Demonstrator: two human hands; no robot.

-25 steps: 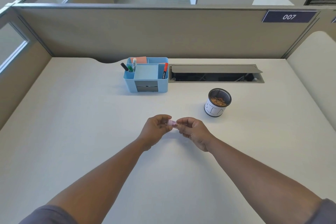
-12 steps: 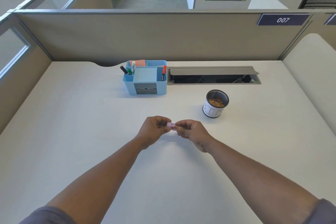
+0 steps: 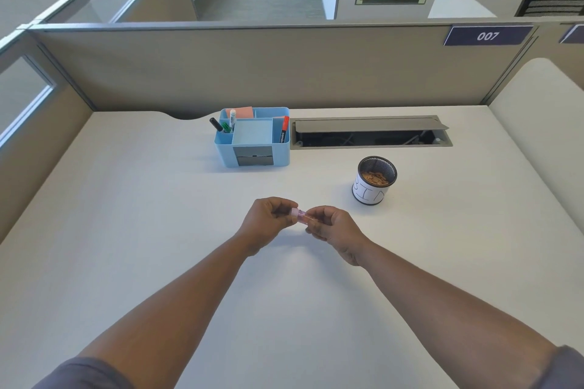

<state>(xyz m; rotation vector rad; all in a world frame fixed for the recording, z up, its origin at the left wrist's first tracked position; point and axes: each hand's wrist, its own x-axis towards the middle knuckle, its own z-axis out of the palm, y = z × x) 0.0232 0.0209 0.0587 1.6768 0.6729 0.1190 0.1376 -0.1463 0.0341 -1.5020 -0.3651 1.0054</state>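
Observation:
Both my hands meet above the middle of the white desk [image 3: 126,230]. Between them is a small pink cylindrical object [image 3: 299,215], held slightly tilted. My left hand [image 3: 268,221] pinches its left end with curled fingers. My right hand [image 3: 335,230] pinches its right end, and most of that end is hidden under the fingers. What the pink object is cannot be made out.
A blue desk organiser [image 3: 252,139] with markers and sticky notes stands at the back centre. To its right lies an open grey cable tray [image 3: 369,133]. A black mesh cup [image 3: 374,180] with a white label holds brownish bits, right of my hands. Partition walls enclose the desk.
Both hands stay together on the pink object; a bit more of it shows between the fingers now, and it is slightly tilted. The camera tipped upward a little.

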